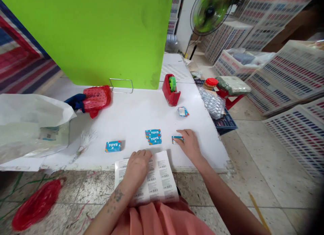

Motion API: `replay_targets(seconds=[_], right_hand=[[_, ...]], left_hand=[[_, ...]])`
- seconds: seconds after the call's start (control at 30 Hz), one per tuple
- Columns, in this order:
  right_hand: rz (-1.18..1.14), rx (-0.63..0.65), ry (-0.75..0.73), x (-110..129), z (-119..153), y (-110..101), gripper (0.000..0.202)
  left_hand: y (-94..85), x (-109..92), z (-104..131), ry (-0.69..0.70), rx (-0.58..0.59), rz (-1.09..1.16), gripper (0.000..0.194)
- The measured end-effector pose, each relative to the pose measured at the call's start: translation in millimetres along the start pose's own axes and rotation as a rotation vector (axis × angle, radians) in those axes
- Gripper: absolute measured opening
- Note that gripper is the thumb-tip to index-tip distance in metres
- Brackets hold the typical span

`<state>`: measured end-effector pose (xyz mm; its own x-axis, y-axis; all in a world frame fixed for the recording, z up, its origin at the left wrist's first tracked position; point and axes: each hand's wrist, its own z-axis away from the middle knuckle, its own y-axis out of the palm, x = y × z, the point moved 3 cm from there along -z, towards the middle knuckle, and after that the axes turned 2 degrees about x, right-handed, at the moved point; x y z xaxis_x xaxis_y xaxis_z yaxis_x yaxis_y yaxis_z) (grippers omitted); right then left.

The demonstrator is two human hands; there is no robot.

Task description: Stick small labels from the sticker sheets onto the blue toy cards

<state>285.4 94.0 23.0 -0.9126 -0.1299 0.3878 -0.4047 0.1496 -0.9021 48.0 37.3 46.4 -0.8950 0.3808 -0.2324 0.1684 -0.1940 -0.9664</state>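
Note:
My left hand (138, 164) rests on a sheet of barcode labels (158, 181) at the table's front edge, its fingers curled together; whether they grip anything is hidden. With its fingers on a small blue and white card (177, 139), my right hand (187, 140) lies on the table to the right. Between the hands, a little farther back, is a small group of overlapping blue TOYS cards (155, 137). Another TOYS card stack (113, 146) lies to the left. Behind my right hand sit a few more cards (183, 111), the top one bearing a white label.
A red tape dispenser (171, 91) stands at the back right of the white table (136, 110). A green board (108, 39) rises behind. Plastic bags (32, 123) and a red package (97, 98) are left. Crates, a fan (210, 12) and a red-lidded jar (210, 83) are right.

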Motion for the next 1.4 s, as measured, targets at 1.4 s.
replay_targets(seconds=[1.4], right_hand=[[-0.700, 0.235, -0.179, 86.6, 38.3, -0.8, 0.008]], left_hand=[[-1.0, 21.0, -6.9, -0.083, 0.132, 0.259, 0.028]])
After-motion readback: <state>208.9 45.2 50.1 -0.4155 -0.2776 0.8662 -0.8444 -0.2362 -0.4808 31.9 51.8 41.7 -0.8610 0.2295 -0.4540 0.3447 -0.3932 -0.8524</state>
